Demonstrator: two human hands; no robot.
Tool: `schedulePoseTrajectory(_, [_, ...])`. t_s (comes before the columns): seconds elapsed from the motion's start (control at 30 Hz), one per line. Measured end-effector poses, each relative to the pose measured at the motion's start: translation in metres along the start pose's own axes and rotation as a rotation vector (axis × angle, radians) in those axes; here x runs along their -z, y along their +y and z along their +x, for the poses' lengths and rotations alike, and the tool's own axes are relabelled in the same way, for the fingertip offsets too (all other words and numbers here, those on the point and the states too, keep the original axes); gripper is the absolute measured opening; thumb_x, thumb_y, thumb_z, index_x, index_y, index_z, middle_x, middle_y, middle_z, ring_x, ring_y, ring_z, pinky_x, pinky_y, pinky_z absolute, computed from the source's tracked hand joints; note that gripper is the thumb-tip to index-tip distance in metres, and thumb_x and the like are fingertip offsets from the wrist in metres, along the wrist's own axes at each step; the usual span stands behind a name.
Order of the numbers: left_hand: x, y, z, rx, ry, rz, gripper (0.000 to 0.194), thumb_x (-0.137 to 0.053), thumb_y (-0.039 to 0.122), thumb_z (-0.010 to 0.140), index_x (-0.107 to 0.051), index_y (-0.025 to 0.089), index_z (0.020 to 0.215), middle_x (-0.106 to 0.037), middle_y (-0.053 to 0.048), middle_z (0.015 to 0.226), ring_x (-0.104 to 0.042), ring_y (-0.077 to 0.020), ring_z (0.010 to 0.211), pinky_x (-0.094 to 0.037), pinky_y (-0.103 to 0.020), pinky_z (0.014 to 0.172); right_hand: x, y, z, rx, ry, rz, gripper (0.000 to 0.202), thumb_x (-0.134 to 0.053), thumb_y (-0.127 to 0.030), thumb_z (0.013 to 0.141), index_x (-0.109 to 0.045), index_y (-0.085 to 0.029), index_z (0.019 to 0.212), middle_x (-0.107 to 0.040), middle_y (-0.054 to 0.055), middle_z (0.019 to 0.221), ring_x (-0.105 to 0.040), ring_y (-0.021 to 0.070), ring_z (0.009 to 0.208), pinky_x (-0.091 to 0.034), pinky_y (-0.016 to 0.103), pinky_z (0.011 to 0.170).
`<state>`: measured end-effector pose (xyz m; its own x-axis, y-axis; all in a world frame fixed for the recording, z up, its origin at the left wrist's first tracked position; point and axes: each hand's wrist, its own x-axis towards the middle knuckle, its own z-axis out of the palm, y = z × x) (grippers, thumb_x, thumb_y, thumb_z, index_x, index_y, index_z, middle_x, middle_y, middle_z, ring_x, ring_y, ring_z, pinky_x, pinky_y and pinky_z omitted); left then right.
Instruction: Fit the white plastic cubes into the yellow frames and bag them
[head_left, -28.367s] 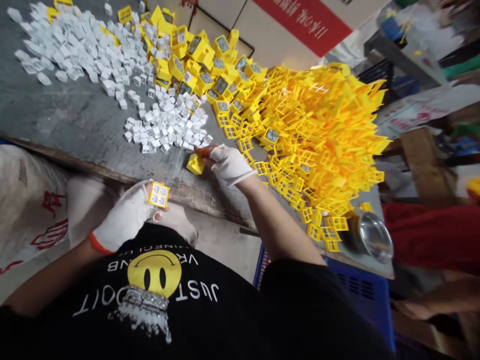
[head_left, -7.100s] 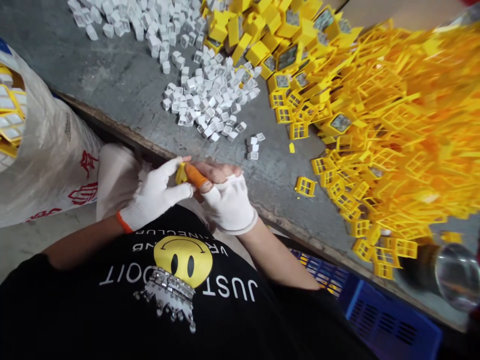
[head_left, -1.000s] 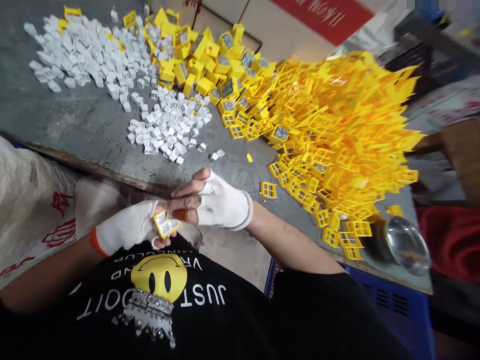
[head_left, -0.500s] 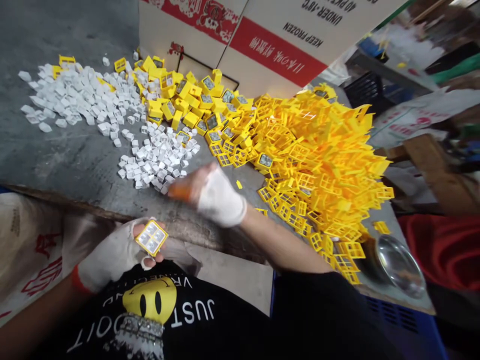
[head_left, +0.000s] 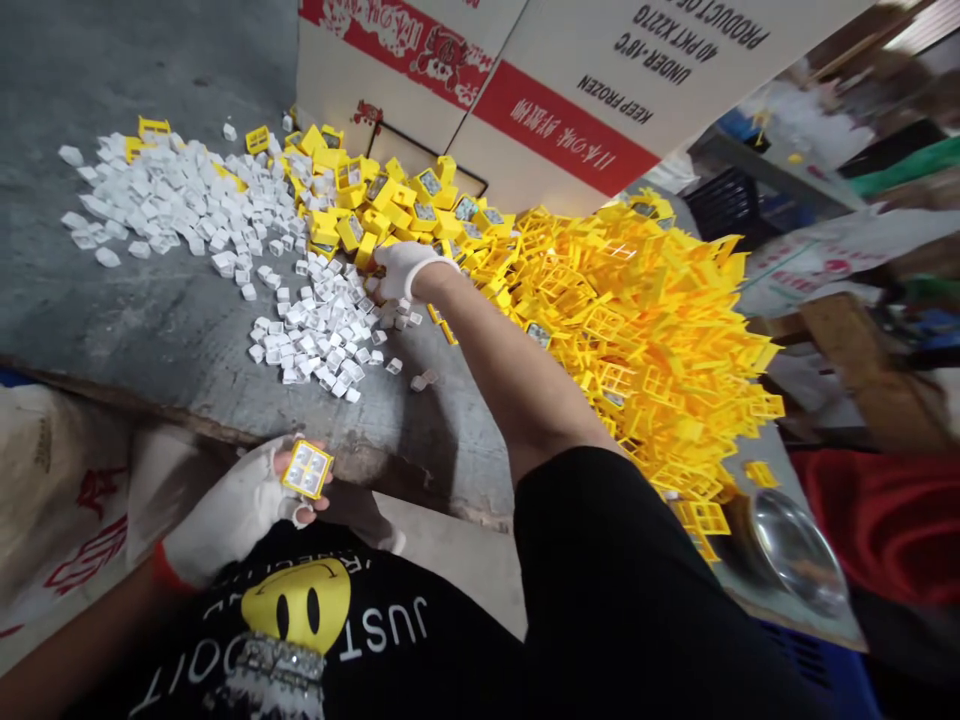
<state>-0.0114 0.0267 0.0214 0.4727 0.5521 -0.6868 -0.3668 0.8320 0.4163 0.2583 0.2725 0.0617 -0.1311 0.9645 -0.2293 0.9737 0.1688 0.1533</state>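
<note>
My left hand (head_left: 289, 492), in a white fingerless glove, is closed round a square yellow frame (head_left: 307, 470) whose four compartments are filled with white pieces. It is held low, in front of the black shirt. My right hand (head_left: 391, 272), gloved the same way, reaches far over the table, where yellow boxes (head_left: 397, 195) with grey faces meet the small white cube-like pieces (head_left: 319, 325). Its fingers are mostly hidden behind the glove and among the pieces, so whether they grip anything does not show.
A large heap of yellow grid frames (head_left: 622, 310) covers the right of the table (head_left: 225, 355). More white pieces (head_left: 191, 190) lie at the left. Behind stands a printed carton (head_left: 555, 115). A round metal bowl (head_left: 799, 555) sits by the right corner.
My right hand has moved forward from the near edge of the white pieces to the yellow boxes. An orange thing at its fingers no longer shows. My left hand keeps the filled frame.
</note>
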Motion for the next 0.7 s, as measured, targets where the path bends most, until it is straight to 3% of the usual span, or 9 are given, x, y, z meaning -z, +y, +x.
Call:
schedulePoseTrajectory(0.13, [0.008,-0.007,0.002,-0.041,-0.023,-0.031,0.026,-0.079,0.023,0.089,-0.07,0.016,0.112,-0.075,-0.006,0.087,-0.075,-0.0225,0.069,-0.06,-0.027,0.057,-0.007,0.013,-0.028,-0.073,0.083,0.097,0.054,-0.055,-0.031,0.096,-0.064,-0.018,0.148,-0.072,0.016,0.139,-0.073,0.0312,0.12,-0.057,0.04,0.103])
schedulePoseTrajectory(0.23, [0.009,-0.009,0.002,-0.042,-0.021,-0.03,0.022,-0.074,0.024,0.094,-0.068,0.017,0.114,-0.073,-0.006,0.085,-0.074,-0.0216,0.066,-0.059,-0.027,0.056,-0.014,0.024,-0.049,-0.111,0.105,0.11,0.053,-0.049,-0.028,0.099,-0.065,-0.015,0.148,-0.072,0.016,0.138,-0.072,0.0301,0.121,-0.056,0.039,0.106])
schedulePoseTrajectory(0.33, [0.009,-0.013,0.002,-0.003,-0.064,-0.02,0.016,-0.068,0.026,0.099,-0.067,0.017,0.113,-0.073,-0.007,0.082,-0.072,-0.0209,0.062,-0.057,-0.026,0.053,-0.019,0.033,-0.066,-0.175,0.081,0.059,0.049,-0.053,-0.03,0.097,-0.072,-0.015,0.139,-0.072,0.021,0.137,-0.069,0.0375,0.125,-0.055,0.048,0.107])
schedulePoseTrajectory(0.47, [0.004,-0.019,-0.002,-0.05,-0.059,-0.035,0.014,-0.062,0.017,0.1,-0.067,0.017,0.113,-0.073,-0.008,0.085,-0.073,-0.0221,0.066,-0.06,-0.029,0.056,-0.028,0.042,-0.086,-0.161,0.103,-0.026,0.045,-0.055,-0.034,0.096,-0.077,-0.017,0.131,-0.068,0.024,0.141,-0.062,0.0443,0.132,-0.049,0.058,0.11])
schedulePoseTrajectory(0.6, [-0.008,-0.021,-0.014,-0.051,-0.05,-0.023,0.013,-0.059,0.017,0.102,-0.069,0.016,0.11,-0.073,-0.007,0.085,-0.071,-0.0205,0.066,-0.059,-0.028,0.057,-0.046,0.05,-0.107,-0.22,0.109,0.049,0.05,-0.05,-0.032,0.099,-0.071,-0.012,0.139,-0.062,0.028,0.147,-0.065,0.0409,0.124,-0.053,0.051,0.1])
schedulePoseTrajectory(0.7, [-0.018,-0.021,-0.024,-0.051,-0.042,0.004,0.017,-0.053,0.018,0.106,-0.07,0.017,0.109,-0.073,-0.005,0.085,-0.07,-0.0185,0.066,-0.058,-0.026,0.058,-0.062,0.051,-0.125,-0.179,0.12,0.085,0.049,-0.045,-0.026,0.101,-0.07,-0.01,0.141,-0.062,0.027,0.146,-0.066,0.0362,0.124,-0.053,0.047,0.103])
